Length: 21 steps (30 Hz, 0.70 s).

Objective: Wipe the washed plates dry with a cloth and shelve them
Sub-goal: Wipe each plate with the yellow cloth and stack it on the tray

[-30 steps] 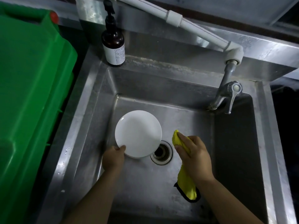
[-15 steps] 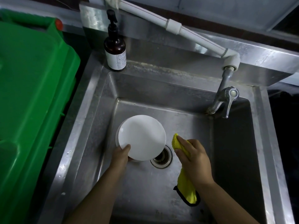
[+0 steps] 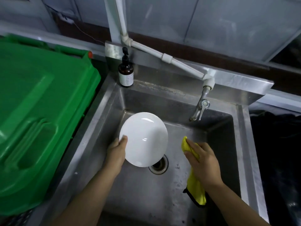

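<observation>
Stainless-steel sink (image 3: 244, 144) with a drain (image 3: 158, 165) at the basin floor: the left hand (image 3: 116, 154), closed on the rim, holds a white plate (image 3: 144, 139) tilted just above and left of the drain. Right of the drain, the right hand (image 3: 203, 162) grips a yellow cloth (image 3: 196, 191), apart from the plate. A one-handed rim grip on wet glaze risks the plate slipping onto the steel once wiping pressure begins.

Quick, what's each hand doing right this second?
Left hand: closed on the edge of the white plate, held above the sink.
Right hand: closed around the yellow cloth, not touching the plate.
</observation>
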{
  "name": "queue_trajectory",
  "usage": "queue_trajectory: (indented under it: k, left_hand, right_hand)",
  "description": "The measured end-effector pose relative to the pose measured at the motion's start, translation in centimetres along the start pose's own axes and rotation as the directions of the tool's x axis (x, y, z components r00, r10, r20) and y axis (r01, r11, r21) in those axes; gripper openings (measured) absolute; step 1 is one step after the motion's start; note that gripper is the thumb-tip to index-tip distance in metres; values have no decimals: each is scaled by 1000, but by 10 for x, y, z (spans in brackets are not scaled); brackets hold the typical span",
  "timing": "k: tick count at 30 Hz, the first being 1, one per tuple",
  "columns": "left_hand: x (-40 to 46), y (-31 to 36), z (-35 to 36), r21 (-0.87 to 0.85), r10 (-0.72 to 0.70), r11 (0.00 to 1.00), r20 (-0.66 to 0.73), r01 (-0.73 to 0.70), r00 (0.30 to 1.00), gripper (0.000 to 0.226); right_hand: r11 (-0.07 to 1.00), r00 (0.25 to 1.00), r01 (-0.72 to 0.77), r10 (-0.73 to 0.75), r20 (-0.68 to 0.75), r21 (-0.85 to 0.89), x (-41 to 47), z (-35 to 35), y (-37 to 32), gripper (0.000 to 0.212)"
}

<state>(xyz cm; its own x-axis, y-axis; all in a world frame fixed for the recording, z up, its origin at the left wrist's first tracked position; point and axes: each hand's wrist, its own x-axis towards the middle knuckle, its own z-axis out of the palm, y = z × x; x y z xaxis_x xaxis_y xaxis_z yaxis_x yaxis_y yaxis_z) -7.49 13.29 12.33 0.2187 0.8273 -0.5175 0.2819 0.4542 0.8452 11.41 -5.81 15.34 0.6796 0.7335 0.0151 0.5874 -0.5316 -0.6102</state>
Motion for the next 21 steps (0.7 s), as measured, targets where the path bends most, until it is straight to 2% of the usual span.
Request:
queue_trajectory:
  k: [3, 8, 12, 16, 18, 21]
  left_hand:
    - [-42, 40, -7, 83, 172, 982, -5, -171, 985, 16]
    - [-117, 100, -10, 256, 424, 865, 81, -430, 902, 25]
    - [-171, 134, -14, 435, 621, 672, 110, -600, 776, 33]
    - [-219, 166, -20, 489, 764, 507, 125, -709, 633, 31]
    - [-237, 182, -23, 488, 812, 450, 124, -748, 570, 32]
    - [-257, 203, -30, 444, 850, 426, 101, -788, 517, 43]
  right_hand:
    - [998, 998, 58, -57, -18, 20, -7, -28, -4, 42]
    - [979, 980, 189, -183, -76, 72, -18, -79, -20, 42]
    - [956, 948, 284, -267, -172, 80, -25, -121, -45, 41]
    - [921, 895, 375, -330, -302, 106, -33, -159, -74, 38]
    - [904, 871, 412, -356, -338, 111, -36, -174, -85, 37]
    - [875, 815, 477, -402, -417, 87, -39, -190, -100, 35]
